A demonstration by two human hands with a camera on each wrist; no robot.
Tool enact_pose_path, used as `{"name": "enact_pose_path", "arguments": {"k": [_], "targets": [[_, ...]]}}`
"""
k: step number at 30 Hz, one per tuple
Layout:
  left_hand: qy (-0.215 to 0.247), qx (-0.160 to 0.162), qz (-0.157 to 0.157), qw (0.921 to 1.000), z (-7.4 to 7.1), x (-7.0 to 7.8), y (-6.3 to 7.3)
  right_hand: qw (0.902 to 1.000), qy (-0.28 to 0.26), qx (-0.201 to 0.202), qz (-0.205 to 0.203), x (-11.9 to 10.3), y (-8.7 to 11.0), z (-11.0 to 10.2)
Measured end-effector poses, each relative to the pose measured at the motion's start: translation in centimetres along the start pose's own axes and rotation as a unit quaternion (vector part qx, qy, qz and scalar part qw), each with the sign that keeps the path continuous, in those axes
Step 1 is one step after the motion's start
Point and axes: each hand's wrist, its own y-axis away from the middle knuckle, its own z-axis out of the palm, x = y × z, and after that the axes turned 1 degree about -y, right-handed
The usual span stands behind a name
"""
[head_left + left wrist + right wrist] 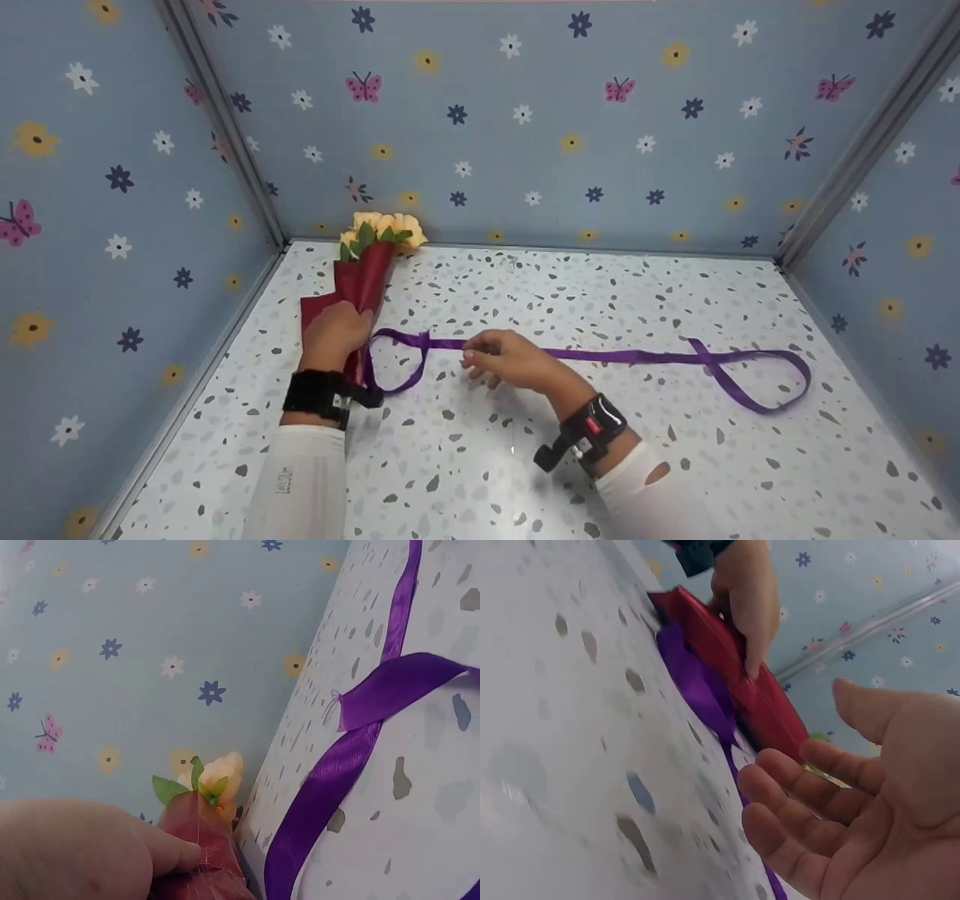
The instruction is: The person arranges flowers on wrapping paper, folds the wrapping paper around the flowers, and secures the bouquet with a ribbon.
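My left hand grips the dark red wrapping of a bouquet of pale peach flowers, lying at the table's left side. In the left wrist view the thumb presses on the red wrapper. A long purple ribbon stretches across the table, looped at both ends. Its left loop lies right beside the wrapper, with a frayed end crossing over. My right hand is over the ribbon's middle part, holding nothing. In the right wrist view its fingers are loosely bent, the palm bare.
The speckled white table is bounded by blue panels printed with flowers and butterflies, at the back, left and right. Grey metal strips run along the panel corners. The ribbon's right loop lies toward the right side.
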Motion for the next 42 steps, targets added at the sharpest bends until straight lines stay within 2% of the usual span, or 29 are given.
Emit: {"name": "enact_pose_path", "arguments": {"k": [3,6,9,14,17,23,29,32,35,39,42], "targets": [[0.004,-0.019,0.011,0.9998,0.2,1.2,0.2,0.9944,-0.105,-0.004,0.007,-0.3,-1.1,2.0],[0.006,-0.035,0.017,0.9992,0.6,2.6,0.5,0.984,-0.177,0.002,0.021,-0.6,-1.9,3.6],[0.001,-0.045,0.022,0.9987,1.1,3.8,0.9,0.9737,-0.224,0.01,0.039,-0.5,-2.3,4.8],[-0.014,-0.04,0.036,0.9984,1.7,5.2,1.6,0.9568,-0.282,0.024,0.065,0.0,-2.6,6.2],[-0.017,-0.04,0.045,0.998,2.1,5.9,1.9,0.9532,-0.295,0.024,0.06,0.0,-2.8,6.6],[-0.009,-0.046,0.063,0.997,2.8,7.2,2.2,0.9579,-0.284,0.009,0.038,0.1,-2.8,6.6],[-0.01,-0.057,0.071,0.9958,3.0,8.2,2.6,0.9797,-0.194,0.028,0.04,0.2,-2.6,6.2],[-0.003,-0.066,0.073,0.9951,3.0,8.8,2.8,0.9847,-0.164,0.044,0.039,0.1,-2.7,6.2],[-0.003,-0.071,0.083,0.994,2.9,9.2,2.9,0.9782,-0.193,0.061,0.049,0.2,-2.7,6.2],[-0.004,-0.078,0.103,0.9916,3.0,9.4,3.1,0.9544,-0.28,0.077,0.068,0.7,-2.8,6.1],[-0.008,-0.077,0.114,0.9905,3.2,9.7,3.3,0.9387,-0.325,0.085,0.078,1.1,-2.8,5.8]]}}
